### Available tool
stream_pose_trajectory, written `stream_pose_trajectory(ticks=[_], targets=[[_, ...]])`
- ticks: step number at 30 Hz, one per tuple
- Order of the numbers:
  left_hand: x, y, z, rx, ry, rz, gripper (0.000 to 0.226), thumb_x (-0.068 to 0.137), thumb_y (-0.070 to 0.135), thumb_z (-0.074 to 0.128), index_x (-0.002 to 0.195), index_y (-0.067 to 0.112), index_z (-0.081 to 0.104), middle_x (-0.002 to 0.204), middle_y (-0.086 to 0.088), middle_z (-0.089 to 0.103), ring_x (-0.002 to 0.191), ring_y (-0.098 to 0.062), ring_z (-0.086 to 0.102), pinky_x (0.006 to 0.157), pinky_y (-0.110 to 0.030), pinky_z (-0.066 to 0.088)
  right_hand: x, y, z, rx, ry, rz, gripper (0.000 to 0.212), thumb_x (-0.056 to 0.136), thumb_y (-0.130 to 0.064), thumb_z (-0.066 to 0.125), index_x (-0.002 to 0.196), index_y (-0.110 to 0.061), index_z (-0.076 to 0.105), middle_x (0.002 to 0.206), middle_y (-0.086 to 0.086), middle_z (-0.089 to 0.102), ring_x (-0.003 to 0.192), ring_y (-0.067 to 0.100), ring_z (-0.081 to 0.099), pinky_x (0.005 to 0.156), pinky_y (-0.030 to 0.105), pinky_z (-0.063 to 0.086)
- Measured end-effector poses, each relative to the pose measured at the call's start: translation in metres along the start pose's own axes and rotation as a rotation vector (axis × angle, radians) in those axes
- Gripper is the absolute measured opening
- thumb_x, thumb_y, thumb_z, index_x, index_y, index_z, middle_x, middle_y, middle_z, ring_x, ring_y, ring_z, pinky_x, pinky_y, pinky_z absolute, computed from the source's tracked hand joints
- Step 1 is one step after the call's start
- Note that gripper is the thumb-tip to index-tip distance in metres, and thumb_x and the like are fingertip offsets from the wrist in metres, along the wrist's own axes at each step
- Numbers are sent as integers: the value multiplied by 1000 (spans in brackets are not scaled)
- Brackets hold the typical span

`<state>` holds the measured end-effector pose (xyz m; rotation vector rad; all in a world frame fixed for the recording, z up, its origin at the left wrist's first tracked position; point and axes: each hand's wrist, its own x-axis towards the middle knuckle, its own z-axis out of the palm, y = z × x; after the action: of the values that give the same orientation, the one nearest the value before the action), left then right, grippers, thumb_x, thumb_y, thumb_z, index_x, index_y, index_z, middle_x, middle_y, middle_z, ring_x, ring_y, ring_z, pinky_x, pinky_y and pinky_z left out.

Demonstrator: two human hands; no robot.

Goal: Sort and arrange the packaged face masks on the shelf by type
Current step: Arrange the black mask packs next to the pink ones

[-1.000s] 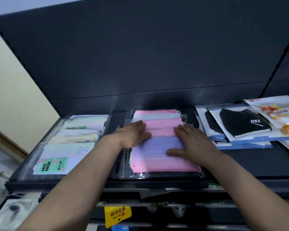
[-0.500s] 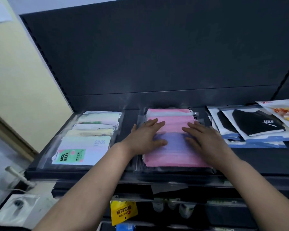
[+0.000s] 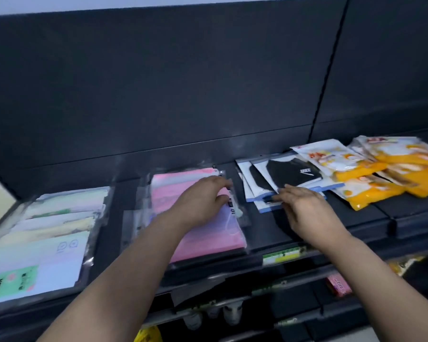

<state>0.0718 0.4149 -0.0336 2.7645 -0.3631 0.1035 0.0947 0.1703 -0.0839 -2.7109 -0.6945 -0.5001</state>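
Four groups of packaged masks lie on the dark shelf (image 3: 307, 225). At the left is a pile of pale pastel packs (image 3: 52, 228) with a green "FACE MASK" label. In the middle is the pink and purple pile (image 3: 208, 243). My left hand (image 3: 203, 196) rests flat on its upper right part, fingers reaching its right edge. To the right lie fanned black mask packs (image 3: 292, 172) with white and blue card. My right hand (image 3: 304, 206) has its fingertips on their front edge, fingers spread. Orange and white packs (image 3: 371, 174) are heaped at the far right.
A dark back panel (image 3: 183, 82) rises behind the shelf. A green price label (image 3: 283, 255) sits on the shelf's front rail. Lower shelves hold a pink box (image 3: 339, 287), small hanging items (image 3: 213, 314) and a yellow tag (image 3: 148, 335).
My right hand left the pink pile and moved right to the black mask packs. My left hand slid rightward across the pink pile. The camera turned right, bringing the orange packs into view.
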Motion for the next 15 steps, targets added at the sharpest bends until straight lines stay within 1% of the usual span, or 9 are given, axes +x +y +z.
stream_pose_trajectory(ticks=[4, 6, 7, 8, 9, 11, 12, 13, 15], targets=[[38, 33, 18, 2, 3, 5, 41, 96, 22, 53, 137, 17, 51, 143, -1, 50, 128, -19, 46, 102, -26, 34, 4, 41, -9, -25, 38, 29, 33, 80, -4, 63, 108, -19, 70, 121, 3, 66, 124, 23, 54, 100, 42, 41], [62, 52, 32, -11, -31, -19, 44, 97, 26, 52, 140, 20, 47, 148, -1, 43, 132, -20, 42, 105, -27, 33, 9, 65, -13, -80, 46, 55, 41, 77, -4, 62, 114, -20, 67, 130, 3, 60, 133, 21, 44, 106, 44, 35], [71, 60, 39, -12, -53, -45, 47, 97, 30, 51, 143, 22, 43, 152, -1, 37, 137, -21, 36, 110, -30, 31, 11, 74, -15, -113, 30, 63, 49, 76, -4, 61, 122, -21, 62, 138, 3, 54, 139, 21, 35, 110, 46, 28], [83, 68, 47, -16, -79, -86, 50, 98, 34, 49, 146, 26, 38, 157, -1, 28, 143, -23, 27, 114, -34, 27, 14, 87, -19, -139, -13, 71, 59, 74, -7, 60, 131, -22, 54, 147, 3, 43, 144, 20, 23, 113, 48, 20], [92, 76, 54, -31, -106, -142, 54, 98, 40, 48, 149, 30, 33, 161, -2, 19, 147, -25, 17, 118, -38, 23, 17, 100, -22, -165, -82, 84, 71, 74, -12, 59, 140, -25, 41, 155, 2, 28, 147, 19, 8, 115, 50, 9], [109, 88, 68, -66, -152, -287, 62, 95, 54, 44, 151, 38, 22, 163, -1, 4, 149, -30, 1, 120, -45, 15, 22, 125, -29, -238, -239, 97, 89, 75, -31, 56, 150, -32, 8, 160, -2, -5, 145, 21, -19, 113, 55, -9], [116, 91, 73, -74, -161, -350, 68, 91, 64, 42, 151, 42, 17, 164, -1, 0, 149, -33, -3, 120, -49, 12, 24, 135, -31, -285, -290, 93, 92, 77, -42, 53, 149, -34, -3, 159, -3, -13, 143, 23, -25, 112, 57, -12], [122, 96, 78, -66, -161, -399, 75, 85, 73, 38, 150, 46, 14, 164, -2, -3, 149, -35, -5, 120, -52, 10, 26, 148, -31, -313, -305, 79, 93, 78, -53, 49, 149, -35, -9, 159, -4, -14, 142, 25, -26, 111, 60, -12], [131, 104, 86, -45, -151, -482, 80, 80, 80, 37, 149, 49, 13, 164, -2, -3, 148, -38, -5, 119, -53, 11, 30, 171, -32, -306, -291, 46, 94, 78, -68, 42, 149, -35, -10, 159, -4, -9, 145, 26, -20, 110, 62, -8]])
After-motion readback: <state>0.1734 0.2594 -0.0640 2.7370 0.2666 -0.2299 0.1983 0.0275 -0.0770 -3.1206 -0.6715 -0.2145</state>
